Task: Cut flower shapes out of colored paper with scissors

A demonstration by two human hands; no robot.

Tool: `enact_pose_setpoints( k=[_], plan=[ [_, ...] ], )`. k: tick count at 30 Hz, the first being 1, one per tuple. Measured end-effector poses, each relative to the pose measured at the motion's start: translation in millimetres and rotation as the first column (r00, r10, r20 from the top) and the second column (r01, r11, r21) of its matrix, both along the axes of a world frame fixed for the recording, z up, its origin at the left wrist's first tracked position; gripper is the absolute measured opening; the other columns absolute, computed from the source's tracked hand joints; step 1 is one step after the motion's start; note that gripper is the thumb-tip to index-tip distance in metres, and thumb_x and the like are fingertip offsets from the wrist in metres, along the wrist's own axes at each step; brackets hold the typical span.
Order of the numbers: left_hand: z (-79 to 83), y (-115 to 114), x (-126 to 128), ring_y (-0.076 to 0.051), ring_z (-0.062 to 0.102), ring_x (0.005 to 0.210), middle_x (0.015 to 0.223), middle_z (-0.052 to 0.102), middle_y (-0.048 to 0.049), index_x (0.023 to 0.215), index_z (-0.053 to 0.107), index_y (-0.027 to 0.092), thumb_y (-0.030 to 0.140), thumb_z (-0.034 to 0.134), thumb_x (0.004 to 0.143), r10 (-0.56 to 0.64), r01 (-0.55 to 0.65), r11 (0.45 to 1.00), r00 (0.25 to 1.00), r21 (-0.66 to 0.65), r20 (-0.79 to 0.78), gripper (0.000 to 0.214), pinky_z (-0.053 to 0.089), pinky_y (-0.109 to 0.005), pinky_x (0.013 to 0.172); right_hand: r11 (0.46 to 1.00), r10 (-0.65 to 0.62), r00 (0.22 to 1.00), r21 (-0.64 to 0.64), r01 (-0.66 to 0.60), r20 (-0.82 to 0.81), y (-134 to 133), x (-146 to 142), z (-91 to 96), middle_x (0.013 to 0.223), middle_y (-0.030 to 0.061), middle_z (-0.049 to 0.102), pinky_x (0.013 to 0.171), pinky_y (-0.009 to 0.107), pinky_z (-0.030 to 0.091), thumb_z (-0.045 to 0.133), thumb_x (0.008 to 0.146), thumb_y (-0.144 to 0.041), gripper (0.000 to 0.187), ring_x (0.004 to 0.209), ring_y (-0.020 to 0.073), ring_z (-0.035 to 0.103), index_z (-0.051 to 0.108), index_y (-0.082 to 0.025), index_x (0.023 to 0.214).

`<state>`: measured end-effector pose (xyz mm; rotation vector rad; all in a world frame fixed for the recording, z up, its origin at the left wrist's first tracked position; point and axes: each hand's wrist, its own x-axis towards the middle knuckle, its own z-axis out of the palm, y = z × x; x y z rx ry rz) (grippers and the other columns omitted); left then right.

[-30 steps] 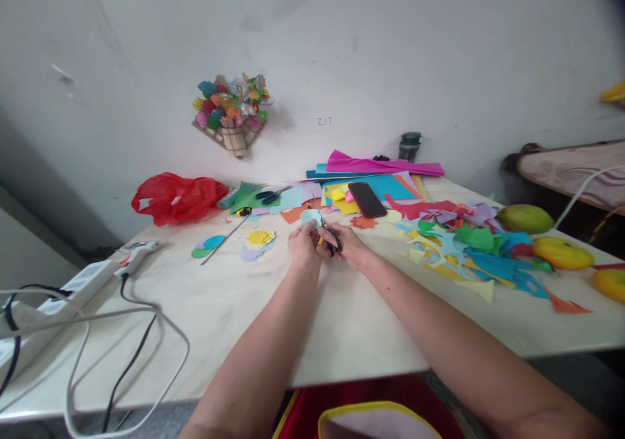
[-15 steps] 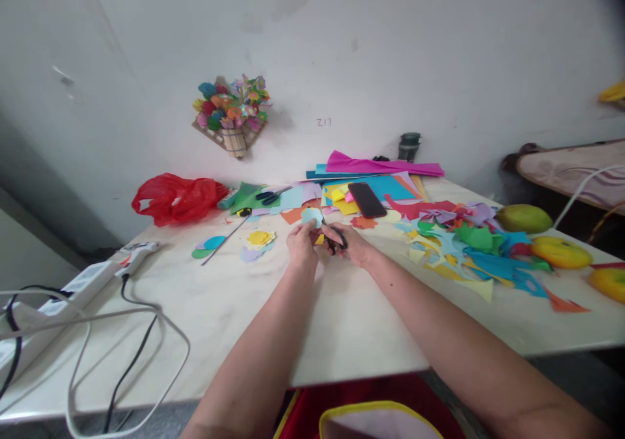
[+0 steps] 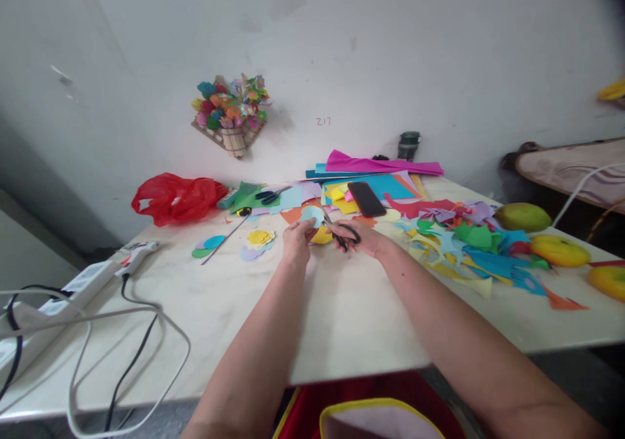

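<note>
Light blue paper (image 3: pixel 311 213) with a curved edge is pinched in my left hand (image 3: pixel 297 238), above the middle of the table. My right hand (image 3: pixel 362 236) grips black-handled scissors (image 3: pixel 349 232), their blades spread and pointing at the paper's right side. Whether the blades touch the paper I cannot tell. Below and between my hands lies a yellow paper piece (image 3: pixel 322 236). Left of my left hand are stacked yellow paper flowers (image 3: pixel 260 238) and lilac paper pieces (image 3: pixel 254 253).
Colourful paper scraps (image 3: pixel 459 240) and yellow-green fruits (image 3: pixel 559 250) lie at right. A phone (image 3: pixel 367 199) rests on coloured sheets at the back. Second scissors (image 3: pixel 269 196) and a red plastic bag (image 3: pixel 178 198) are at back left. A power strip (image 3: pixel 81 283) with cables occupies the left.
My right hand and the scissors have moved slightly right, away from the left hand, and the blades have opened. More of the yellow piece beneath shows. The left hand shifted slightly left.
</note>
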<state>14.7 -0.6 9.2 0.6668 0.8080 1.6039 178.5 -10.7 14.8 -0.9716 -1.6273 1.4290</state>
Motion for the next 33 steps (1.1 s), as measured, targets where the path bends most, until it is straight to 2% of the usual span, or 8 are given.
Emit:
enact_pose_setpoints(
  k=[2,5,8,11,14,18,24,33],
  plan=[
    [-2.1,4,-8,-0.010,0.060,0.056,0.056,0.060,0.0023,0.057,0.057,0.015,0.012,0.080,0.052,-0.036,0.036,0.999,0.999,0.009,-0.037,0.024,0.053,-0.024,0.066,0.999,-0.007,0.999,0.032,0.006,0.034,4,10,2.7,0.062,0.0018,0.062,0.034,0.018,0.029,0.073,0.072,-0.049,0.039,0.045,0.0082,0.053,0.057,-0.014,0.074],
    [-4.7,8,-16,-0.012,0.062,0.059,0.060,0.064,-0.0009,0.057,0.059,0.014,0.014,0.082,0.048,-0.121,0.122,0.992,0.986,0.007,-0.118,0.025,0.052,-0.025,0.064,0.987,-0.143,0.990,0.072,0.144,-0.022,9,17,4.1,0.064,0.0011,0.063,0.036,0.018,0.028,0.079,0.066,-0.040,0.036,0.048,0.0091,0.055,0.060,-0.014,0.081],
    [-6.5,7,-18,-0.015,0.063,0.059,0.061,0.066,-0.0036,0.057,0.063,0.013,0.016,0.083,0.043,-0.252,0.252,0.967,0.940,-0.030,-0.232,0.025,0.052,-0.027,0.063,0.954,-0.282,0.956,0.082,0.288,-0.084,10,15,4.6,0.062,-0.0018,0.061,0.041,0.019,0.032,0.084,0.056,-0.035,0.045,0.053,0.0117,0.058,0.060,-0.016,0.089],
    [-6.9,4,-17,-0.016,0.063,0.061,0.064,0.068,-0.0058,0.061,0.069,0.011,0.019,0.083,0.043,-0.366,0.364,0.929,0.871,-0.071,-0.329,0.025,0.052,-0.028,0.065,0.950,-0.282,0.947,0.094,0.298,-0.152,9,10,6.3,0.067,-0.0033,0.061,0.052,0.022,0.042,0.086,0.049,-0.030,0.049,0.061,0.0129,0.060,0.060,-0.017,0.088],
    [-5.5,1,-15,-0.015,0.062,0.060,0.065,0.069,-0.0060,0.064,0.072,0.011,0.019,0.084,0.041,-0.444,0.438,0.892,0.803,-0.111,-0.397,0.027,0.050,-0.027,0.065,0.964,-0.224,0.958,0.103,0.245,-0.178,7,8,9.0,0.072,-0.0031,0.062,0.065,0.026,0.048,0.085,0.047,-0.025,0.048,0.067,0.0131,0.061,0.060,-0.018,0.087],
    [-4.1,-2,-12,-0.013,0.060,0.056,0.058,0.066,-0.0038,0.056,0.069,0.013,0.017,0.084,0.037,-0.485,0.464,0.870,0.752,-0.165,-0.447,0.025,0.047,-0.025,0.061,0.977,-0.162,0.977,0.116,0.178,-0.137,6,6,9.5,0.075,-0.0030,0.062,0.069,0.027,0.049,0.082,0.048,-0.021,0.048,0.071,0.0136,0.060,0.060,-0.018,0.091],
    [-7.2,0,-11,-0.014,0.061,0.057,0.059,0.067,-0.0038,0.056,0.069,0.014,0.019,0.085,0.037,-0.532,0.500,0.842,0.711,-0.201,-0.460,0.026,0.049,-0.027,0.064,0.982,-0.110,0.992,0.151,0.117,-0.053,9,4,3.0,0.066,-0.0055,0.056,0.062,0.025,0.043,0.076,0.052,-0.020,0.043,0.062,0.0111,0.055,0.060,-0.017,0.091],
    [-5.5,-1,-10,-0.011,0.057,0.054,0.057,0.062,-0.0015,0.052,0.062,0.014,0.022,0.087,0.040,-0.434,0.423,0.898,0.808,-0.119,-0.399,0.029,0.046,-0.024,0.059,0.934,-0.341,0.918,0.034,0.355,-0.205,13,-10,-2.8,0.061,-0.0058,0.057,0.056,0.026,0.040,0.075,0.047,-0.024,0.042,0.056,0.0110,0.051,0.060,-0.018,0.085]
  ],
)
